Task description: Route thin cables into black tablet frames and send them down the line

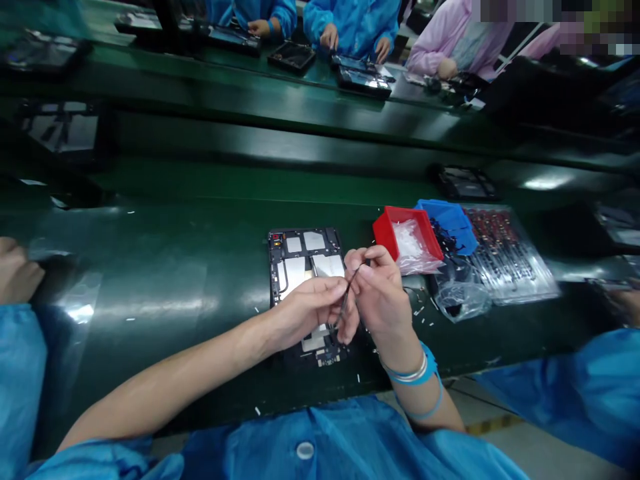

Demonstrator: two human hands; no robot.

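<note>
Left hand: the left hand (310,303) is pinching the lower end of a thin dark strip (349,293) at frame centre.
Right hand: the right hand (379,290) is gripping the strip's upper end, the fingers touching the left hand.
Device: an opened dark tablet chassis with grey shielding plates (304,263) is lying directly beneath both hands.
Bins: a red plastic bin (400,223) is sitting just right of the chassis, beside a blue tray (453,223).
Open room: bare green belt (165,267) is stretching leftward.
Near edge: the belt's front edge is running just below the chassis.

electronics assembly line | green conveyor belt (200,280) — blue-smocked workers (350,23) — opened devices (305,267)
</note>
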